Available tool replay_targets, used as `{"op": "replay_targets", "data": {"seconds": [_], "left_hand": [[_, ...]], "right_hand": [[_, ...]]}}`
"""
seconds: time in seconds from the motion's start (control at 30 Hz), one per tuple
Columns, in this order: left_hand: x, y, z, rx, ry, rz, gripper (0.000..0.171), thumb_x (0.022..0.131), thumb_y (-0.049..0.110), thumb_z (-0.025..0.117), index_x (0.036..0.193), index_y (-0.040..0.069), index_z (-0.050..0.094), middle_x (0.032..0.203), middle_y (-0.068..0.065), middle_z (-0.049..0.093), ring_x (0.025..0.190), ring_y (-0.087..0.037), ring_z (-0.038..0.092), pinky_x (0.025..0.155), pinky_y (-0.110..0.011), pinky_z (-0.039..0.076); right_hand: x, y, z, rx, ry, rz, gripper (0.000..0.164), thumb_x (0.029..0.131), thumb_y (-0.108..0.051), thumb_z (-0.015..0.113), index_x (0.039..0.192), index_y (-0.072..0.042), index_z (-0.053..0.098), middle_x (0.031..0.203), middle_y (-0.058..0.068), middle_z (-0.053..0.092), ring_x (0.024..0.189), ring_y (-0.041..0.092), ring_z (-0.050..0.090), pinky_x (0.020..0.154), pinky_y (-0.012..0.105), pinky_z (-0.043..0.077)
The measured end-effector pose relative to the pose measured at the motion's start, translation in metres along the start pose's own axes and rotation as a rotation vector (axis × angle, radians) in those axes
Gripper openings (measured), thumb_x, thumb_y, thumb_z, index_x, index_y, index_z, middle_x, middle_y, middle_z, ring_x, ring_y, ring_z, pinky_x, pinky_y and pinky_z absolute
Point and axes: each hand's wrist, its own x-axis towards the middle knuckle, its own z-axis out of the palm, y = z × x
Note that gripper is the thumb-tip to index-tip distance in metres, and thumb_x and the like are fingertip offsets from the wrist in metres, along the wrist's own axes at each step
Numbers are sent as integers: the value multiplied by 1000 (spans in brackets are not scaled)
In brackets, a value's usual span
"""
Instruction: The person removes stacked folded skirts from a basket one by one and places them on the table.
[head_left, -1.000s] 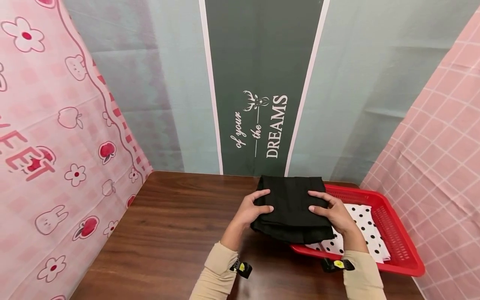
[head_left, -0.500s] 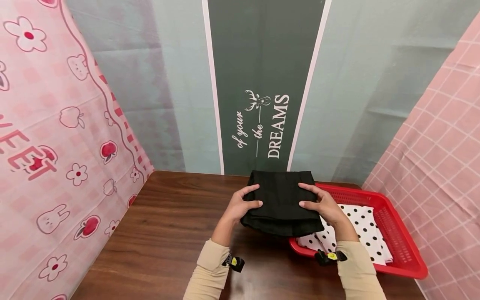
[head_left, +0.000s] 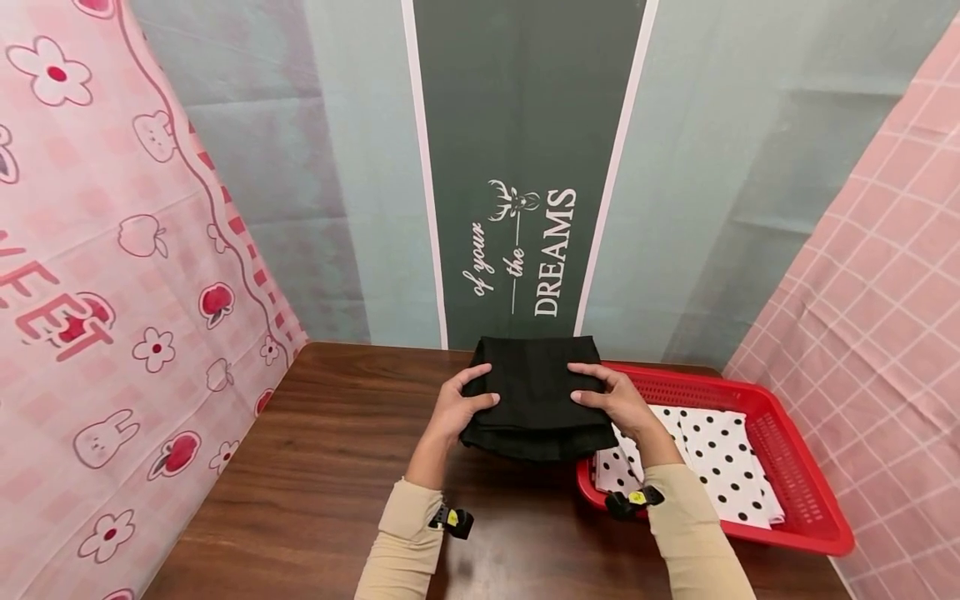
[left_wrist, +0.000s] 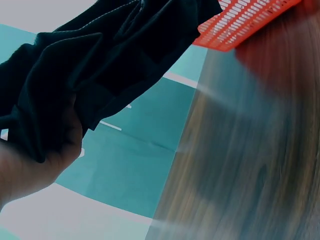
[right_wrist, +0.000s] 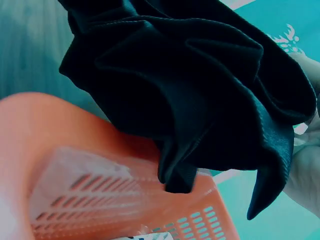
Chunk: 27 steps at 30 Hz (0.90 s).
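A folded black cloth (head_left: 532, 383) hangs in the air between both hands, just left of the basket in the head view. My left hand (head_left: 457, 410) grips its left side, thumb and fingers on the upper face. On the opposite side my right hand (head_left: 621, 404) holds it the same way. Loose folds of the black cloth (left_wrist: 105, 60) droop underneath in the left wrist view. From the right wrist, the black cloth (right_wrist: 175, 85) shows several layers hanging near the basket rim, and only part of the right hand (right_wrist: 306, 172) is visible.
A red perforated basket (head_left: 819, 483) stands on the right of the brown wooden table (head_left: 330, 467). Inside lies a white cloth with black dots (head_left: 723, 458). Patterned pink curtains flank both sides, and a grey-green curtain (head_left: 517, 100) hangs behind the table's far edge.
Both hands have carried the black cloth leftward and slightly away, from partly over the basket to mostly over the table. More of the dotted cloth and the basket's left end now shows.
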Motion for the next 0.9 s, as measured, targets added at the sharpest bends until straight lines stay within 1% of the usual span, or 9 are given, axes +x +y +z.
{"op": "replay_targets", "data": {"seconds": [0.07,0.27,0.37,0.43,0.5,0.63,0.7,0.83,0.9], "left_hand": [[-1,0,-2,16,12,3,53,77,-3,68,129,0,54,136,-18,42,107,-28,50,80,-29,45],[1,-6,-8,65,27,29,52,78,-4,67,128,-2,53,135,-21,41,106,-29,50,80,-30,45],[10,-19,-13,63,40,32,52,77,-5,68,127,0,55,133,-20,43,102,-28,52,78,-31,45],[17,-29,-15,65,56,41,52,76,-5,69,126,0,56,131,-21,45,100,-27,53,77,-31,46],[25,-39,-18,69,73,38,52,76,-5,69,125,3,58,131,-18,46,99,-26,53,77,-30,45],[33,-49,-20,109,115,46,50,75,-6,69,123,4,60,131,-16,47,102,-26,52,80,-31,44],[36,-52,-22,119,134,35,51,74,-6,68,123,5,60,131,-16,47,103,-28,52,81,-33,44],[45,-55,-25,149,154,19,52,74,-6,69,123,6,59,132,-17,45,105,-30,50,85,-36,42],[45,-49,-25,163,141,8,53,74,-6,68,125,3,57,136,-19,41,112,-31,45,90,-39,39]], "right_hand": [[3,2,3,-14,8,8,56,81,-1,70,132,3,48,120,25,50,85,22,64,71,33,52],[15,8,10,-97,30,35,61,79,-6,73,134,-3,49,128,24,47,97,19,58,76,29,50],[20,10,13,-118,39,60,61,78,-7,74,134,-6,50,129,23,47,99,23,57,76,30,50],[23,11,14,-138,28,65,61,78,-7,74,135,-6,50,131,22,45,105,26,53,78,31,49],[26,13,16,-161,15,64,61,79,-7,73,135,-6,49,134,22,42,113,30,47,83,35,47],[33,19,18,-230,-25,54,62,80,-5,71,136,-5,47,142,22,33,128,33,28,95,43,36],[37,21,19,-265,-31,56,61,80,-5,70,137,-3,46,143,22,31,131,33,23,98,46,32],[48,26,24,-311,-13,45,59,79,-4,70,134,-1,48,140,23,35,131,33,25,100,47,29],[49,18,30,-330,-13,43,58,79,-2,69,133,3,48,139,25,36,131,35,25,100,48,29]]}}
